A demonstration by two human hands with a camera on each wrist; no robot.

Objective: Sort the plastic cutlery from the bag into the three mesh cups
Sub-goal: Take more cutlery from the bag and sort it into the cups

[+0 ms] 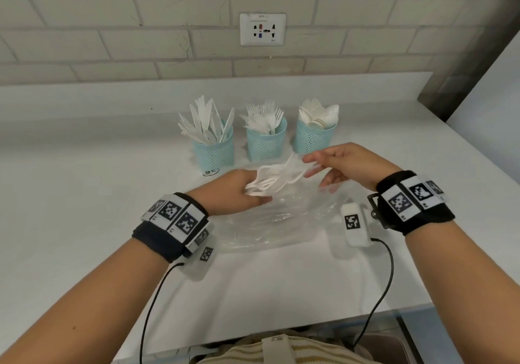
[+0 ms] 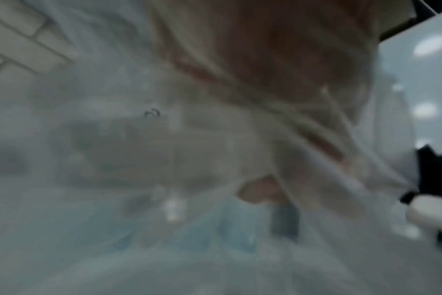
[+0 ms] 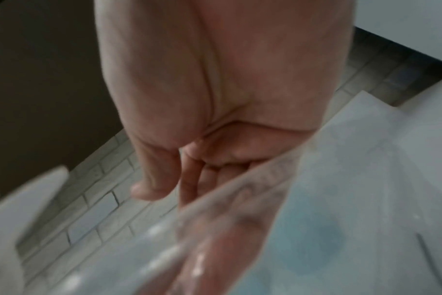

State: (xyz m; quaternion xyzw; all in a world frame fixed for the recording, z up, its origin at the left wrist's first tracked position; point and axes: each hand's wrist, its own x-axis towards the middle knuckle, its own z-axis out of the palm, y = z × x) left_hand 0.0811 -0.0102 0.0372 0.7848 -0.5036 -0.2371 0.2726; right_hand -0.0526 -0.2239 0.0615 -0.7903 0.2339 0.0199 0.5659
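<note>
Three teal mesh cups stand in a row at the back of the white counter: the left cup [image 1: 214, 152] holds knives, the middle cup [image 1: 266, 145] forks, the right cup [image 1: 313, 140] spoons. In front of them lies a clear, crumpled plastic bag [image 1: 270, 223]. My left hand [image 1: 239, 192] grips the bag's bunched white rim [image 1: 270, 178]. Just in front of the right cup, my right hand [image 1: 346, 166] pinches the rim's other side and holds it up. Blurred film [image 2: 240, 139] covers the left wrist view. In the right wrist view, film [image 3: 240, 209] crosses my curled fingers [image 3: 164, 169]. Cutlery inside the bag cannot be made out.
The counter [image 1: 84, 195] ends at a brick wall with a socket plate [image 1: 262, 29]. A small numbered sticker [image 1: 211, 172] lies by the left cup. A white panel [image 1: 492, 88] rises at the right. Black cables [image 1: 385, 279] hang from my wrist bands over the counter's front edge.
</note>
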